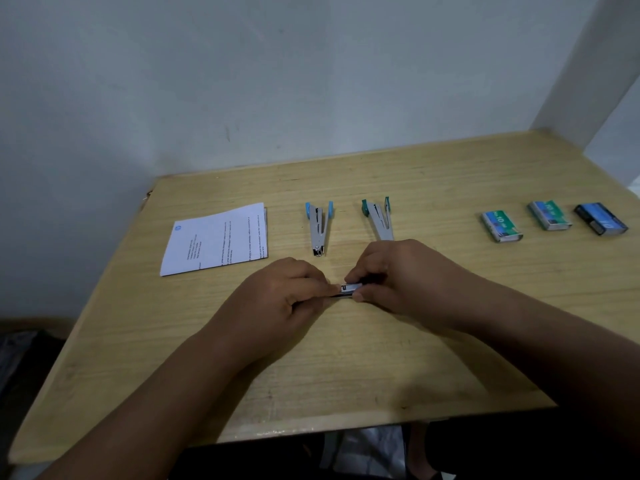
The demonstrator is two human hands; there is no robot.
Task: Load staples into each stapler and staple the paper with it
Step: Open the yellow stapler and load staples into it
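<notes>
Small stapler gripped at both ends, near-centre of counter.

A stapler [349, 289] is pinched btwn left hand [284, 292] and right hand [391, 275], fingers curled round it; mostly hidden, open/loaded can't be told. Risk: slip or jam if it's forced w/ grip this tight. Beyond: blue stapler [319, 227], green stapler [379, 219], both splayed open; paper [216, 239] far left. Three staple boxes [501, 226] [550, 215] [601, 218] far right, contents not visible.

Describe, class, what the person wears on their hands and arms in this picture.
Nothing is worn, as far as the picture shows. The left hand and right hand are bare, without gloves, and no rings, watch or bracelet can be seen. Both forearms are bare too, with no sleeves in view.
</notes>
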